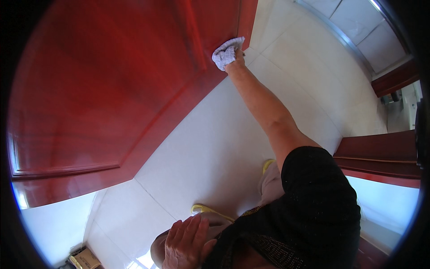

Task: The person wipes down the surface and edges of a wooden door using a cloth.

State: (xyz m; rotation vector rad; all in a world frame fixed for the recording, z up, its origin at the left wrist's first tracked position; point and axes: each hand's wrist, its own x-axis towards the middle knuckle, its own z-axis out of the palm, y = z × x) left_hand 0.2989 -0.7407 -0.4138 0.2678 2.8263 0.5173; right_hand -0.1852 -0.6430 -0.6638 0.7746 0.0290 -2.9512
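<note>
A glossy red wooden panel door (112,89) takes up the upper left. My right arm stretches out to the door's edge, where my right hand (238,59) is closed around a pale lavender cleaning cloth (225,54). The cloth lies against the red surface, and it covers most of my fingers. Low in the view, my left hand (187,242) is in front of my bent leg with its fingers extended and side by side. Nothing shows in it; its palm side is partly hidden.
Light floor tiles (201,134) spread beneath the door. Yellow slippers (201,209) are on my feet. A dark red door frame (380,154) stands at the right, with a metal-edged tiled opening beyond. A cardboard box (85,259) sits at the lower left by the white wall (58,224).
</note>
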